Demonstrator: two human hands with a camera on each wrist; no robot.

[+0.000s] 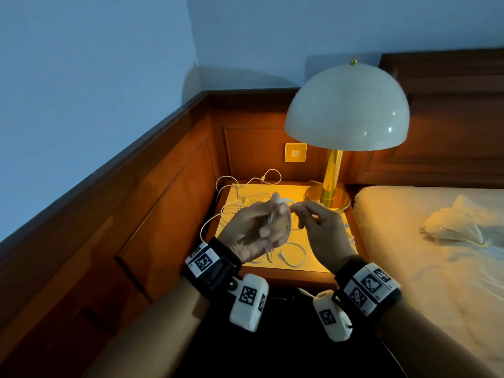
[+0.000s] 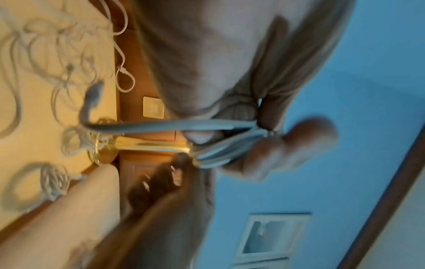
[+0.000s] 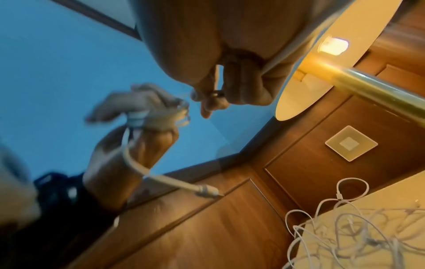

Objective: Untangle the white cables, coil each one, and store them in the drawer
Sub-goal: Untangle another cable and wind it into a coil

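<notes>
Above the nightstand (image 1: 319,261) my left hand (image 1: 256,227) grips a bundle of white cable loops (image 2: 214,154), fingers curled round them. One strand (image 2: 161,125) runs taut from that bundle, and its plug end (image 3: 207,191) hangs below the left hand (image 3: 138,112). My right hand (image 1: 316,225) is close beside the left and pinches a piece of the same cable (image 3: 216,91) between thumb and fingertips. A tangle of more white cables (image 1: 240,203) lies on the nightstand's back left, spilling over its edge. No drawer shows in any view.
A lit brass lamp (image 1: 346,105) with a dome shade stands at the nightstand's back right. Loose cable loops (image 1: 294,257) lie near its front edge. Wood panelling with a wall switch (image 1: 295,152) lies behind and to the left. A bed (image 1: 436,255) adjoins on the right.
</notes>
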